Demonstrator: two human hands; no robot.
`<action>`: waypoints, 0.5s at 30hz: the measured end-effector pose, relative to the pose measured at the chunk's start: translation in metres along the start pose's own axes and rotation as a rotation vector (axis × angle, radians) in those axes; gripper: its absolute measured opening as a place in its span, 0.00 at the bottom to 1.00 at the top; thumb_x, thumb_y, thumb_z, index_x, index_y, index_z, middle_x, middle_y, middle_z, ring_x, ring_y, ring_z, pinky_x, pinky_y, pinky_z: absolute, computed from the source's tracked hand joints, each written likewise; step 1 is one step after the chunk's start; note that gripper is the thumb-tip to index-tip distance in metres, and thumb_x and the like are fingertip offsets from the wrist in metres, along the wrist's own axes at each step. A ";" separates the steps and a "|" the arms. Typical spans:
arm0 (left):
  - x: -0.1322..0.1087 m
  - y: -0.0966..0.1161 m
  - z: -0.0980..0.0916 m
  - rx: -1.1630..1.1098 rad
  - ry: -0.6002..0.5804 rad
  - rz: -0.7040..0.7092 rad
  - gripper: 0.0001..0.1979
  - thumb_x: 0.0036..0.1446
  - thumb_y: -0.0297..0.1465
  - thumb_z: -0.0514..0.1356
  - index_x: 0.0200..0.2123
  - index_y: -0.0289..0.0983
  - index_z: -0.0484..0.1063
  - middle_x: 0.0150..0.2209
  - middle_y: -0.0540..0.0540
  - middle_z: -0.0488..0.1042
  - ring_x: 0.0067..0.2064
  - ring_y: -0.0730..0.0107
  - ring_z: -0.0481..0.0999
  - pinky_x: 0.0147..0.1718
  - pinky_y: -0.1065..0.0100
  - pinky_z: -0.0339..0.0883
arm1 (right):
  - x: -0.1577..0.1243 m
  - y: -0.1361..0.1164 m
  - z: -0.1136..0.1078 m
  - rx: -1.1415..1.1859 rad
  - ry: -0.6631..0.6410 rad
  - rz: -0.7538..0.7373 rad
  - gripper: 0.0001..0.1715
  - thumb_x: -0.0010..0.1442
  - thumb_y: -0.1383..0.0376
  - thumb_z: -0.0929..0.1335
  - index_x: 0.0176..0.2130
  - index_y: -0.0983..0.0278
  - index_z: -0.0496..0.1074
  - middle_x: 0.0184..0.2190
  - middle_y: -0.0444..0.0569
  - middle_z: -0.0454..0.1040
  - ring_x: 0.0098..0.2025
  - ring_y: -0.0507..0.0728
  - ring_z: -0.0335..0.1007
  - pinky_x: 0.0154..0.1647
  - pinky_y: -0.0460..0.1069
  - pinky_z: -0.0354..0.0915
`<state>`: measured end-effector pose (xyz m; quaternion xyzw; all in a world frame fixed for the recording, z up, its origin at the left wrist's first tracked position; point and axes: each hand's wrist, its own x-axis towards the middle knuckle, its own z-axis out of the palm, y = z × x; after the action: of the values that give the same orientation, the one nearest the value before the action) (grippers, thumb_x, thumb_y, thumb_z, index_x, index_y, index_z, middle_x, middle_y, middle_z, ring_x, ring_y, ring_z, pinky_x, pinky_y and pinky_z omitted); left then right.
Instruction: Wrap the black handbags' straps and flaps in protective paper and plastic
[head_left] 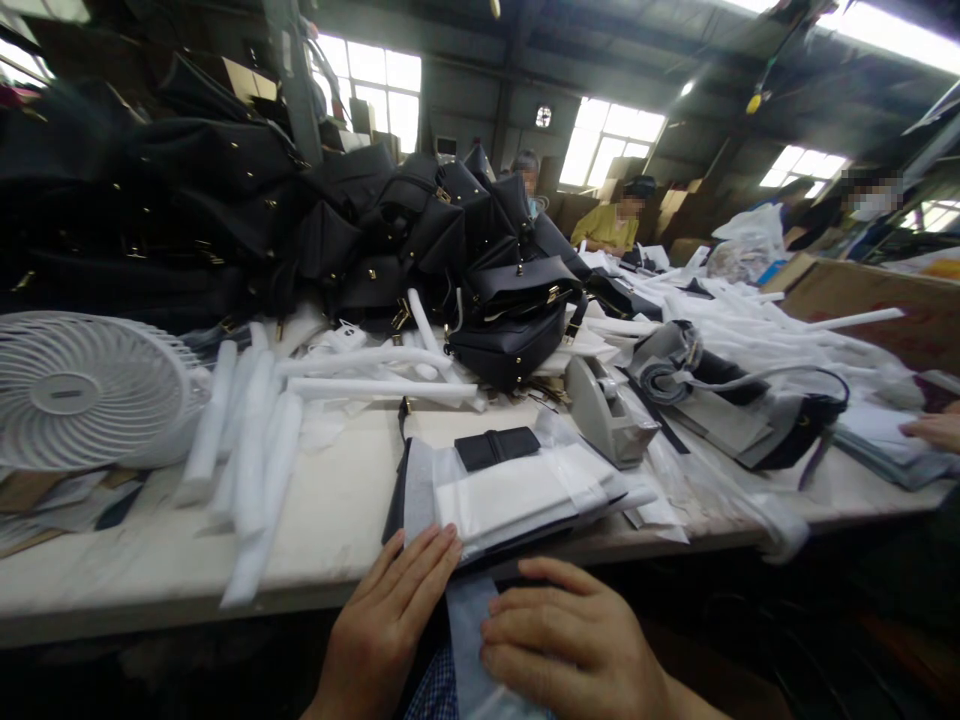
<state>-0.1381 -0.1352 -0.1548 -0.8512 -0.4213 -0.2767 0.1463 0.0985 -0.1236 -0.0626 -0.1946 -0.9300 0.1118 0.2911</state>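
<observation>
Grey cloth (466,625) hangs over the table's (150,560) near edge, long axis pointing away from the person. Both hands lie flat on it, fingers together: left hand (397,620) pointing forward, right hand (570,640) leftward.

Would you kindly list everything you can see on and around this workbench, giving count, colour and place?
table: one, off-white, across the view
fan: one, white, left on the table
handbags: a large pile, black, back left to centre
foam tubes: many, white, left and centre
tape dispenser: one, grey, right of centre
wrapped bundle: one, white over black, front edge
cardboard box: one, brown, far right
people: three, background right
co-worker's hand: one, right edge
grey sheet: one, under both hands
left hand: flat, fingertips at the bundle
right hand: resting on the grey sheet
</observation>
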 end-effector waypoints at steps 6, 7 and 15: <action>-0.003 -0.001 0.006 -0.042 0.104 -0.019 0.17 0.67 0.24 0.51 0.55 0.35 0.71 0.58 0.43 0.73 0.62 0.65 0.67 0.65 0.58 0.54 | 0.054 0.046 0.000 -0.020 0.067 0.072 0.14 0.64 0.71 0.64 0.44 0.59 0.77 0.40 0.46 0.80 0.43 0.55 0.71 0.46 0.52 0.66; -0.004 0.000 0.007 -0.052 0.137 -0.047 0.15 0.66 0.24 0.51 0.52 0.36 0.73 0.56 0.43 0.74 0.61 0.65 0.68 0.64 0.59 0.55 | 0.059 0.054 0.003 -0.022 0.042 0.097 0.15 0.64 0.72 0.64 0.44 0.59 0.77 0.40 0.47 0.80 0.43 0.56 0.70 0.45 0.52 0.66; -0.006 -0.005 0.022 -0.083 0.233 -0.066 0.13 0.65 0.24 0.55 0.49 0.37 0.75 0.46 0.49 0.81 0.53 0.71 0.76 0.66 0.63 0.51 | 0.073 0.085 0.027 0.036 -0.136 0.441 0.04 0.59 0.66 0.72 0.32 0.60 0.79 0.35 0.44 0.79 0.39 0.54 0.70 0.42 0.48 0.62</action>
<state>-0.1369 -0.1256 -0.1757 -0.8043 -0.4174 -0.3955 0.1498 0.0529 -0.0187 -0.0758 -0.3797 -0.8804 0.2021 0.1998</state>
